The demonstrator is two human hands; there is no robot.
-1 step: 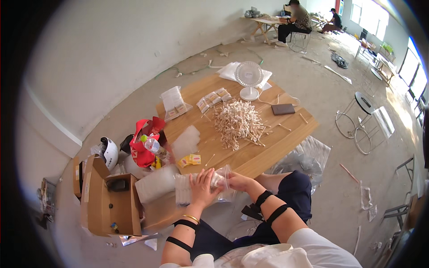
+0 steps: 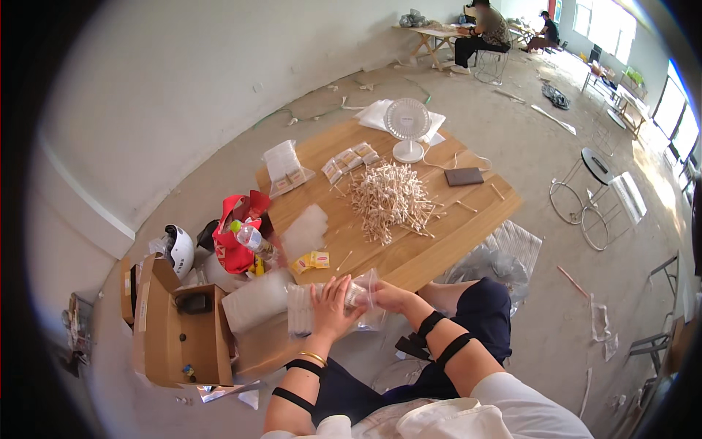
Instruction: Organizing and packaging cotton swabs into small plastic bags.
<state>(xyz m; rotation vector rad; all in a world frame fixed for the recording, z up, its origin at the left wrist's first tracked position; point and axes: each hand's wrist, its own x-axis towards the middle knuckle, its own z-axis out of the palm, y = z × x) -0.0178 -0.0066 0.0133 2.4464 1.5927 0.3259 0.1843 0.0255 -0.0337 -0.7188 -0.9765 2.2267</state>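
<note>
A clear plastic bag of white cotton swab packs (image 2: pixel 298 310) lies across the near edge of the wooden table, by my lap. My left hand (image 2: pixel 333 306) presses over its top, fingers bent around the packs. At the bag's right end, my right hand (image 2: pixel 390 297) grips the loose clear plastic; its fingertips are partly hidden. Just beyond my left hand lie two small yellow-and-white packets (image 2: pixel 311 262) and a single swab (image 2: pixel 344 260). Farther back spreads a large heap of loose cotton swabs (image 2: pixel 390 201).
On the wooden table (image 2: pixel 424 260) stand a white fan (image 2: pixel 407 130), a dark flat box (image 2: pixel 463 176) and bagged swab packs (image 2: pixel 285 167). Left of it are an open cardboard box (image 2: pixel 164 333), a red bag (image 2: pixel 232 245), a bottle (image 2: pixel 252 238) and a white helmet (image 2: pixel 180 251). Two people sit far off.
</note>
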